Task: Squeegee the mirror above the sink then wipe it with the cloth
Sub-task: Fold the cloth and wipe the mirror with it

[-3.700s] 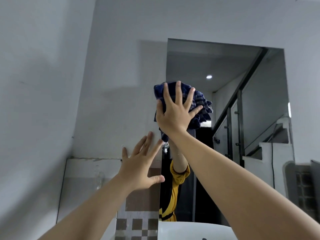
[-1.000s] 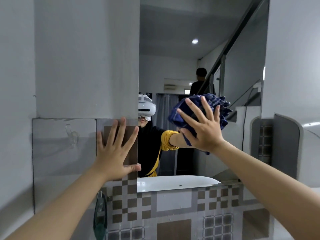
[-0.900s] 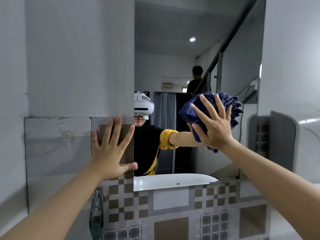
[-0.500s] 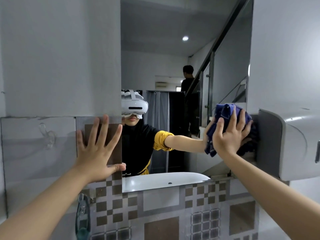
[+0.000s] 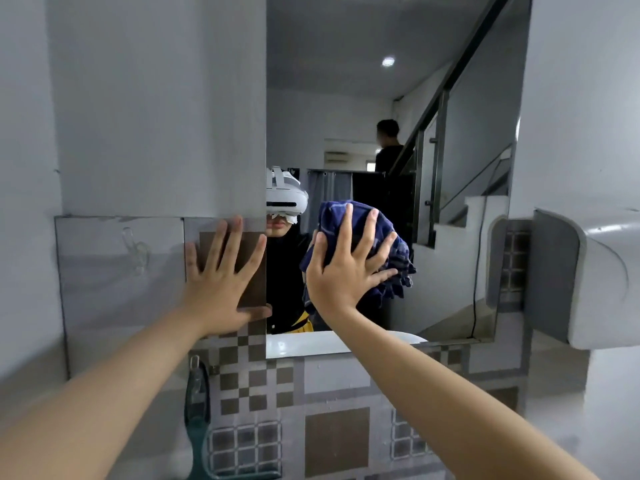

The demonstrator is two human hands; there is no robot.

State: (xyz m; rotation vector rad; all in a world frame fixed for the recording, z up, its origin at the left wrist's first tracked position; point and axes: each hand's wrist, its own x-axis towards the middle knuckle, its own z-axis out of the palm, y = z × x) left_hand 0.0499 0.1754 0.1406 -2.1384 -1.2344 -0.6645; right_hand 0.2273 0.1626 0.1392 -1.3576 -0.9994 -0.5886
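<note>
The tall mirror (image 5: 398, 98) hangs on the wall ahead, its lower edge just above the tiled band. My right hand (image 5: 346, 268) presses a bunched dark blue checked cloth (image 5: 391, 261) flat against the lower left part of the glass, fingers spread and straight. My left hand (image 5: 225, 278) lies flat on the wall tile right beside the mirror's left edge, fingers spread, thumb touching the edge. A green-handled squeegee (image 5: 197, 407) hangs on a wall hook below my left forearm.
A white wall-mounted box (image 5: 606, 278) sticks out at the right, close to the mirror's right edge. Checked tiles (image 5: 329, 427) cover the wall below. A clear hook (image 5: 133, 251) sits on the left tile. The mirror reflects a person, a staircase and the sink rim.
My right hand has swept the cloth from the mirror's lower right corner back to the lower left. Before that it came down from the top. My left hand has stayed on the wall.
</note>
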